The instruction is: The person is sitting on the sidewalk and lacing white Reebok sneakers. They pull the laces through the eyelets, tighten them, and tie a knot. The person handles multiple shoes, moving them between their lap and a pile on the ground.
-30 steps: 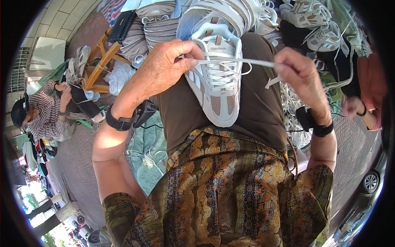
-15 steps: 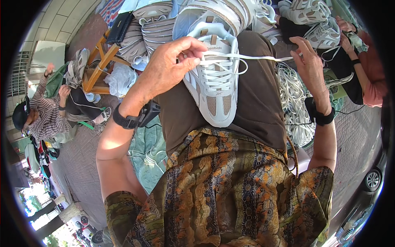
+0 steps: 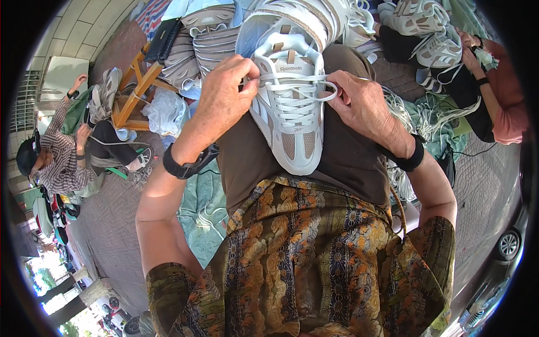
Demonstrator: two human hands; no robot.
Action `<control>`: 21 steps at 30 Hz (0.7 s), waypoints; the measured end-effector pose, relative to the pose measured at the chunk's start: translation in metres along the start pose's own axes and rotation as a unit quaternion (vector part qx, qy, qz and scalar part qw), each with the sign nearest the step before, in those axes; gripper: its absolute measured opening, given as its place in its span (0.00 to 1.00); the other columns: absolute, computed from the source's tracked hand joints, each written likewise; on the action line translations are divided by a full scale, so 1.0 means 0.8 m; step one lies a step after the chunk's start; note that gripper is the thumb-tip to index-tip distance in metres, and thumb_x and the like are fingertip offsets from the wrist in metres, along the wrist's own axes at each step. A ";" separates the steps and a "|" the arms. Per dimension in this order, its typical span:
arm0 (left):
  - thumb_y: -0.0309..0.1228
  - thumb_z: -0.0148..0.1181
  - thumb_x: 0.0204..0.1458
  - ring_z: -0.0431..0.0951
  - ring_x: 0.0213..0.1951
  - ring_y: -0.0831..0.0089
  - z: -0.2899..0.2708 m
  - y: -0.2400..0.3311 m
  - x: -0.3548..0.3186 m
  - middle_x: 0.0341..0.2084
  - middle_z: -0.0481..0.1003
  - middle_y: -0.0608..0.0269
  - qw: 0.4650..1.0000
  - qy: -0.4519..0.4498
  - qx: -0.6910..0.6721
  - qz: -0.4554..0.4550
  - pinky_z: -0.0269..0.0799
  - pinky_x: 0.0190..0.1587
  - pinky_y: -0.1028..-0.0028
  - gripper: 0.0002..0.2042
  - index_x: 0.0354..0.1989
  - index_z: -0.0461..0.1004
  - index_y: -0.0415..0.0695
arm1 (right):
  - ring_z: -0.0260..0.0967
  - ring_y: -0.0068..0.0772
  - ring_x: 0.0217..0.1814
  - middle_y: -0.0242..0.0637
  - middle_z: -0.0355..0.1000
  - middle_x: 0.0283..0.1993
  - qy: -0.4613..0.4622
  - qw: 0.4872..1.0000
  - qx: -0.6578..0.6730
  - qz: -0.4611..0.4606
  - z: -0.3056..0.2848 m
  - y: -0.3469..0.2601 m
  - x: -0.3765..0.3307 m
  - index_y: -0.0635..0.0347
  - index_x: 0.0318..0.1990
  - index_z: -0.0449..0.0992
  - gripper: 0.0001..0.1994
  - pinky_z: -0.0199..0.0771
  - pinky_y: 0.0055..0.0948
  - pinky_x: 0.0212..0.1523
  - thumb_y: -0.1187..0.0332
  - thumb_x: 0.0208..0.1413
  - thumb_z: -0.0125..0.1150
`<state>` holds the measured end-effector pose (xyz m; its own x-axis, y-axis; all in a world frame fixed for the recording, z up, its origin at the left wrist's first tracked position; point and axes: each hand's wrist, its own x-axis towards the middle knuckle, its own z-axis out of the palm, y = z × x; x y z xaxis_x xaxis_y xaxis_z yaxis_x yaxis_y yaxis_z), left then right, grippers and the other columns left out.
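Note:
A white sneaker with tan mesh panels rests on my lap, its toe toward me. White shoelace crosses its tongue in several rows. My left hand is closed at the upper left eyelets, thumb and fingers pinched by the sneaker's edge; whatever lies between the fingertips is hidden. On the opposite side my right hand pinches the lace, and a small loop stands out beside its fingertips. A stack of matching sneaker uppers lies just beyond the sneaker's heel.
A wooden stool stands at the left by a clear plastic bag. Bundled white laces lie right of my knee. Two other people, one left and one right, sit with sneakers. A car is at the far right.
My right hand has come in from the right to the sneaker's side, and the long stretched lace has drawn in. My left hand has shifted left, off the tongue.

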<state>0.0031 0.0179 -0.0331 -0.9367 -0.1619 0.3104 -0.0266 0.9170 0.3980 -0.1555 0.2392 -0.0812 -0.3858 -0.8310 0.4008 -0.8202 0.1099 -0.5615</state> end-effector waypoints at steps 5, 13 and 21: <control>0.19 0.59 0.45 0.74 0.30 0.59 0.003 0.001 0.001 0.26 0.71 0.58 0.999 0.045 -0.002 0.026 0.71 0.32 0.65 0.08 0.30 0.66 0.41 | 0.72 0.37 0.25 0.42 0.70 0.28 -0.007 0.999 -0.013 -0.043 0.009 0.009 0.002 0.63 0.39 0.72 0.06 0.70 0.33 0.26 0.75 0.54 0.58; 0.19 0.58 0.50 0.77 0.26 0.60 -0.006 0.007 0.002 0.25 0.75 0.59 0.992 0.076 0.073 0.075 0.72 0.29 0.69 0.06 0.33 0.66 0.40 | 0.70 0.47 0.26 0.44 0.71 0.27 0.002 0.993 0.117 0.023 0.003 -0.008 0.003 0.64 0.34 0.74 0.02 0.68 0.33 0.27 0.76 0.54 0.57; 0.19 0.59 0.51 0.78 0.29 0.60 -0.004 0.001 -0.002 0.26 0.74 0.56 0.992 0.076 0.037 0.093 0.73 0.31 0.67 0.07 0.38 0.73 0.40 | 0.72 0.35 0.29 0.41 0.71 0.28 -0.004 0.992 0.125 0.026 0.006 0.000 -0.004 0.67 0.37 0.71 0.05 0.70 0.32 0.31 0.74 0.59 0.52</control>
<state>0.0057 0.0179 -0.0301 -0.8640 -0.0349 0.5022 0.1112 0.9597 0.2581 -0.1523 0.2392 -0.0862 -0.4209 -0.8321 0.3613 -0.6684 0.0152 -0.7436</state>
